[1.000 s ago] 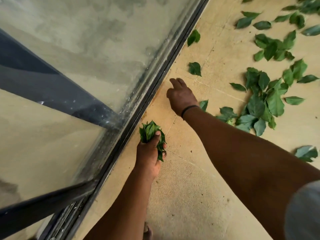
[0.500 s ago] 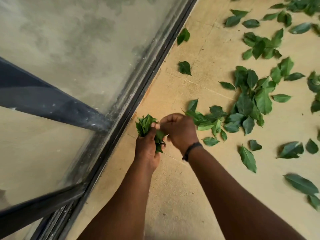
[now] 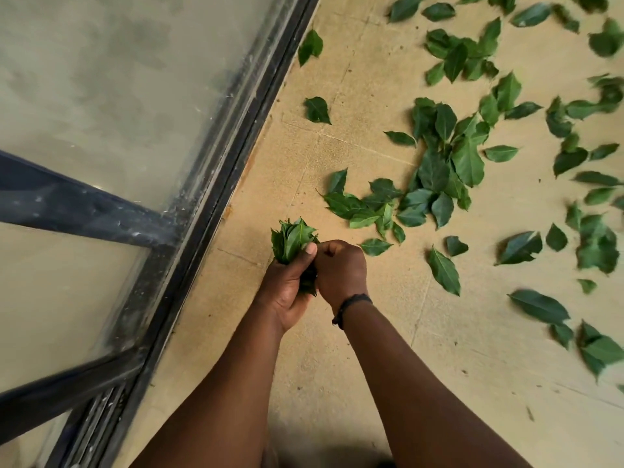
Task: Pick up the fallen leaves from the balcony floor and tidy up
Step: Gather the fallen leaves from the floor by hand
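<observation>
My left hand (image 3: 287,288) is closed around a bunch of green leaves (image 3: 293,238), whose tips stick up above my thumb. My right hand (image 3: 341,268), with a dark band on the wrist, is curled against the bunch from the right, fingers pressed to its stems. Whether it holds a leaf of its own is hidden. Several loose green leaves (image 3: 435,177) lie scattered on the beige floor to the right and ahead. A single leaf (image 3: 317,109) lies further ahead, another single leaf (image 3: 310,47) beside the door track.
A sliding glass door with a dark metal frame (image 3: 216,184) runs diagonally along the left, its track meeting the tiled floor (image 3: 337,349). More leaves (image 3: 540,305) lie at the right edge.
My right hand reached forward to the floor by the door track, then came back and joined my left hand at the bunch. The camera view shifted slightly, showing more leaves on the right.
</observation>
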